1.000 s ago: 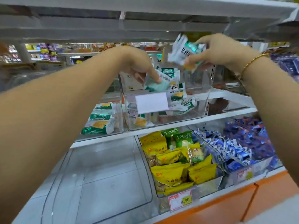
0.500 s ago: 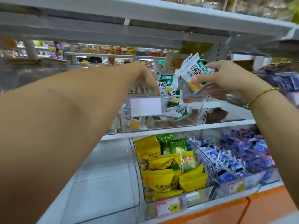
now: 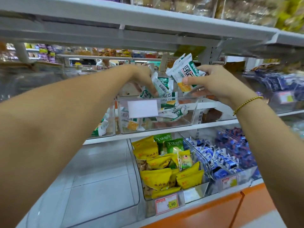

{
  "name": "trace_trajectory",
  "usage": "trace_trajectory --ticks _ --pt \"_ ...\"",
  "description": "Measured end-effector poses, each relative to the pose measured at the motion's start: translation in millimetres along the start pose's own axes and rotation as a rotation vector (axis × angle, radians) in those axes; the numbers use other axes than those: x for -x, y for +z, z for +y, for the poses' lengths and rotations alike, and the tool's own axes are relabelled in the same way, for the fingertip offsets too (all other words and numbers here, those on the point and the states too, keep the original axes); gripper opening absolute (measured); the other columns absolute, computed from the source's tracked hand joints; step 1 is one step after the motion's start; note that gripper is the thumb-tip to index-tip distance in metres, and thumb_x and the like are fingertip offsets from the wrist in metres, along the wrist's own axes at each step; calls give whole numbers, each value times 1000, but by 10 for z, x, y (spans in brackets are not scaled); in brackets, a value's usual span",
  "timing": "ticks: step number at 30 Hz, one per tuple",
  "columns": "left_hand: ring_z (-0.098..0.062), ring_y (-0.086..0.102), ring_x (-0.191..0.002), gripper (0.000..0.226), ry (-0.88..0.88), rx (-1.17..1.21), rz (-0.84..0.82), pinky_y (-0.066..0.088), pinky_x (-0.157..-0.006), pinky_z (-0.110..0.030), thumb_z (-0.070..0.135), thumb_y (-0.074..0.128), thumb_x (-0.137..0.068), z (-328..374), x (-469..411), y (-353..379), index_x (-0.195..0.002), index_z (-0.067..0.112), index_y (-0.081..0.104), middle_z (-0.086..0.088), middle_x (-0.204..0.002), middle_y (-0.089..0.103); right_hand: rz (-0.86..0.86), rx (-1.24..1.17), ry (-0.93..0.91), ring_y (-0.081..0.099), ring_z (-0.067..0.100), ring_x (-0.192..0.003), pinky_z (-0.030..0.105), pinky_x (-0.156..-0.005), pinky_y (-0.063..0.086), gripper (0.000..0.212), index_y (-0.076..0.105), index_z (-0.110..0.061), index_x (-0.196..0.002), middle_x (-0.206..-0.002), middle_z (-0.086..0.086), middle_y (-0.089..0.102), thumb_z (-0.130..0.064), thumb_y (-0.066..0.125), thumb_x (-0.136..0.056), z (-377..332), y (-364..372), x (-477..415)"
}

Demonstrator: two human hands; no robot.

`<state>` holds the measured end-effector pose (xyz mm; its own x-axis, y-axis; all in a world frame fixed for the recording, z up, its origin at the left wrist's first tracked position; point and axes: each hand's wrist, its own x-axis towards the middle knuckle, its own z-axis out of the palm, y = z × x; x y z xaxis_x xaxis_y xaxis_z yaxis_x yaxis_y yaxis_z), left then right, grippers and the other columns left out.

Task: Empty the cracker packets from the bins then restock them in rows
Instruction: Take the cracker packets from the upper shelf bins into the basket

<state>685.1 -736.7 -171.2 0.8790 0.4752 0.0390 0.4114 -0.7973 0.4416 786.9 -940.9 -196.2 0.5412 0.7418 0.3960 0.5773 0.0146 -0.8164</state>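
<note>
Left hand (image 3: 144, 79) lifted packet (image 3: 162, 84) — right hand (image 3: 215, 84) grips bundle (image 3: 185, 71).

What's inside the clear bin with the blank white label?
Loose green-and-white cracker packets lie in the clear bin, with the left hand gripping some on top. The white label hides whatever sits behind it.

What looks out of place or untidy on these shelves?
Two green packets sit among the yellow packets in the lower bin, apparently a different product. In the upper bin, the cracker packets lie jumbled, not in rows.
</note>
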Motion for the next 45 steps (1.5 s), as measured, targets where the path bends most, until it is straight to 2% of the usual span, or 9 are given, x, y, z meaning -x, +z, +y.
trace_trajectory --ticks 7,10,15,19,22,28,36,40,45 --pt "-14 62 -82 38 228 58 549 52 -70 -29 35 77 -75 139 1090 -56 -103 14 64 1 -96 66 36 -235 -67 70 12 -87 27 -75 58 38 64 -15 -115 -105 -1 70 -24 74 -80 -232 119 548" --pt "-19 58 -97 45 211 88 674 50 -83 -36 41 78 -71 48 1615 118 -105 13 65 -1 -108 64 -24 -327 -57 69 17 -90 25 -71 56 37 64 -20 -103 -107 4 71 -28 75 -69 -210 262 945" --pt "-13 47 -85 37 106 128 696 33 -65 -30 40 79 -70 -216 2441 758 -90 14 62 1 -94 54 -179 -388 40 69 16 -87 25 -70 58 48 62 -14 -114 -108 6 71 -22 73 -68 46 701 1654" --pt "-14 47 -75 31 -75 251 565 33 -59 -19 35 80 -71 -717 2937 1467 -84 14 61 1 -83 55 -295 -368 249 69 5 -77 32 -77 59 33 63 -29 -97 -91 -15 73 -19 82 -72 486 1241 2188" --pt "-16 51 -78 32 -313 260 383 33 -54 -20 34 79 -74 -1162 3294 2137 -95 17 63 -1 -94 59 -442 -307 422 68 10 -80 35 -78 59 43 65 -25 -102 -101 0 70 -28 87 -65 881 1715 2583" --pt "-20 46 -129 66 -644 220 -180 40 -91 -25 25 74 -81 -1791 3984 3127 -140 16 45 -3 -149 39 -699 -46 750 60 15 -101 24 -71 57 61 50 -17 -126 -118 -6 43 -29 82 -75 1575 2533 3301" --pt "-18 53 -115 29 -689 169 -391 45 -93 -24 10 67 -85 -2072 4248 3869 -112 17 60 -3 -131 50 -599 -107 831 59 24 -112 39 -93 53 46 55 -3 -124 -131 8 51 -13 73 -84 1821 3243 3613" --pt "-11 56 -109 17 -640 249 -203 45 -92 -23 18 68 -85 -2044 4176 3652 -102 23 65 2 -126 59 -524 49 644 54 21 -117 33 -97 46 36 59 -7 -119 -123 8 58 -20 69 -87 1706 3152 3498" --pt "1 62 -76 12 -350 306 309 40 -61 -6 16 69 -85 -1582 3682 2431 -74 21 64 6 -84 70 -178 6 270 47 14 -60 29 -60 41 35 49 -11 -64 -64 8 49 -29 72 -83 814 2487 2762"
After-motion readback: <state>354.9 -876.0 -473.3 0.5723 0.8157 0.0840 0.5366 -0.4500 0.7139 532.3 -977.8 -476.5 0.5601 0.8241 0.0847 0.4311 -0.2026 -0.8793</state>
